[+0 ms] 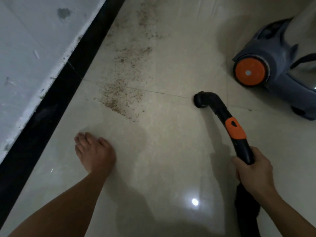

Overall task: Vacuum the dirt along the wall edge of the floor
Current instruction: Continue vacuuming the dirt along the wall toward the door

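Brown dirt lies scattered on the cream floor tiles in a band running up along the black skirting of the white wall. My right hand grips the black curved vacuum wand at its lower end, just below an orange collar. The wand's round nozzle sits low over the floor, well to the right of the dirt and apart from it. My left hand is out of view.
The blue-grey vacuum body with an orange wheel stands at the right. My bare left foot is planted near the skirting, below the dirt. The black hose hangs under my right wrist.
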{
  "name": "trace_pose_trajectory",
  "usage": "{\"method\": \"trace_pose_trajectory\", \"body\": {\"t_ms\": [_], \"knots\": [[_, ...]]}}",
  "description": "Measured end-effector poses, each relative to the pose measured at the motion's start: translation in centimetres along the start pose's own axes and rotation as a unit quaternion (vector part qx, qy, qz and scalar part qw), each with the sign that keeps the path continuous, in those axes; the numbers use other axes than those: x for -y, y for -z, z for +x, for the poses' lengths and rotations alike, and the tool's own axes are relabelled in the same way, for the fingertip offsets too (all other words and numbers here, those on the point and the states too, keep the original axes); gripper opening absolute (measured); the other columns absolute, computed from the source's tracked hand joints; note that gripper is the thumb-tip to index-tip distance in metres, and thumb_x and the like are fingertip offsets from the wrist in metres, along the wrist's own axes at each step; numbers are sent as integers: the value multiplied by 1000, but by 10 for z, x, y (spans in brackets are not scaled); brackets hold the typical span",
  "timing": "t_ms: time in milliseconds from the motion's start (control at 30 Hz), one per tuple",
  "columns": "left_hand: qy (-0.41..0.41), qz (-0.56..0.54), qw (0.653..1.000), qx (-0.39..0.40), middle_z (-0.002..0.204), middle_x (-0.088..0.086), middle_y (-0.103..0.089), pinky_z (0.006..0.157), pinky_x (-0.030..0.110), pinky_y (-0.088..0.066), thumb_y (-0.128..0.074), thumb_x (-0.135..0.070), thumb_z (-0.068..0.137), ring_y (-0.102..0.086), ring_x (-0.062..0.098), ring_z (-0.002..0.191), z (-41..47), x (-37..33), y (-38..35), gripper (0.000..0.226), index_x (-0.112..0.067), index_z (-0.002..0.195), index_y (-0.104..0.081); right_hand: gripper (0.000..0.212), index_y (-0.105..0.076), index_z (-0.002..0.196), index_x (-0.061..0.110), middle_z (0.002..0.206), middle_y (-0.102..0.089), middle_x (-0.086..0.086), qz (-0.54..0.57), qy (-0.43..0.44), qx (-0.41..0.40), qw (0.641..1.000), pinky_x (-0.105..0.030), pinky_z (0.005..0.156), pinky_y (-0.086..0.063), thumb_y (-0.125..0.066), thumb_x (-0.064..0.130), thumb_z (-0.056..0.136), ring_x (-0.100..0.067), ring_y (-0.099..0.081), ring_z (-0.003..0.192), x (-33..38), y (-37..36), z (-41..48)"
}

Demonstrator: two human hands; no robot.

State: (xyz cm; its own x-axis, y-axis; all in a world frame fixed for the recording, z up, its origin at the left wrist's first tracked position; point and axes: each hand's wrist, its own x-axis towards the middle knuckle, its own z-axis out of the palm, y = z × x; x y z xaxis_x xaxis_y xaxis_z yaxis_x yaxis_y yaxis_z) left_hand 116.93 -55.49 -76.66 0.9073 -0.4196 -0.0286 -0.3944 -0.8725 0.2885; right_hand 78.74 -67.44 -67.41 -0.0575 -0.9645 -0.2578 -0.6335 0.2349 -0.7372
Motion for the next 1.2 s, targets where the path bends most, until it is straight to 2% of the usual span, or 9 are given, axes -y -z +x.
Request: {"method": "trace_pose_trajectory", "body": {"t_ms": [100,200,367,500,633,767,933,1100,1200], "knots": [[0,4,1000,0,154,28,-25,119,50,-13,-32,-27,95,-18,40,145,0,0,-1,60,8,144,-31,19,-58,85,24,60,-59,-11,12,14,6,1000,-23,36,-41,-68,9,80,-9,-52,38,18,-15,20],[3,8,1000,4,155,27,-24,120,50,-12,-25,-32,93,-17,39,146,0,-3,2,65,7,144,-30,18,-58,81,25,54,-57,-5,11,23,45,999,-21,35,-41,-68,10,79,-8,-51,37,27,-30,11],[5,16,1000,5,155,26,-25,120,49,-13,-23,-34,92,-17,38,146,-2,-6,4,68,7,145,-30,11,-59,78,30,56,-59,-2,-21,37,131,990,-40,50,-50,-69,26,78,-20,-58,49,49,-51,7],[11,27,999,16,157,25,-22,121,48,-12,-22,-34,92,-16,36,147,-1,-6,5,68,6,147,-28,14,-60,81,17,68,-64,-3,-91,101,150,979,-31,57,-46,-73,19,76,-22,-62,64,100,-87,56],[9,30,999,24,158,24,-20,121,46,-9,-19,-35,92,-13,35,148,0,-7,7,69,5,148,-27,15,-56,83,11,64,-64,-7,-41,88,215,972,-30,50,-51,-70,9,78,-16,-63,46,124,-110,65],[6,28,999,30,158,24,-19,122,45,-7,-19,-34,93,-11,34,148,1,-7,9,68,5,148,-26,17,-54,71,10,49,-55,-4,-18,45,184,982,-29,37,-42,-69,5,76,-14,-49,36,89,-87,34],[5,22,1000,16,155,27,-25,121,47,-11,-24,-31,93,-18,38,146,0,-6,7,65,7,145,-32,22,-60,73,20,50,-55,-4,-56,34,255,965,-25,41,-40,-72,2,72,-10,-46,40,47,-62,-14],[5,31,999,16,157,25,-23,122,45,-9,-22,-32,94,-16,36,147,1,-5,4,65,6,147,-30,25,-51,65,19,48,-53,-5,-66,76,138,985,-31,45,-42,-72,9,74,-19,-50,41,64,-80,6],[5,29,999,16,158,24,-21,122,44,-8,-21,-34,95,-14,35,148,1,-5,4,66,4,148,-28,22,-52,69,23,55,-58,-2,-92,115,208,967,-26,44,-40,-72,14,70,-12,-51,41,71,-93,-2]]}}
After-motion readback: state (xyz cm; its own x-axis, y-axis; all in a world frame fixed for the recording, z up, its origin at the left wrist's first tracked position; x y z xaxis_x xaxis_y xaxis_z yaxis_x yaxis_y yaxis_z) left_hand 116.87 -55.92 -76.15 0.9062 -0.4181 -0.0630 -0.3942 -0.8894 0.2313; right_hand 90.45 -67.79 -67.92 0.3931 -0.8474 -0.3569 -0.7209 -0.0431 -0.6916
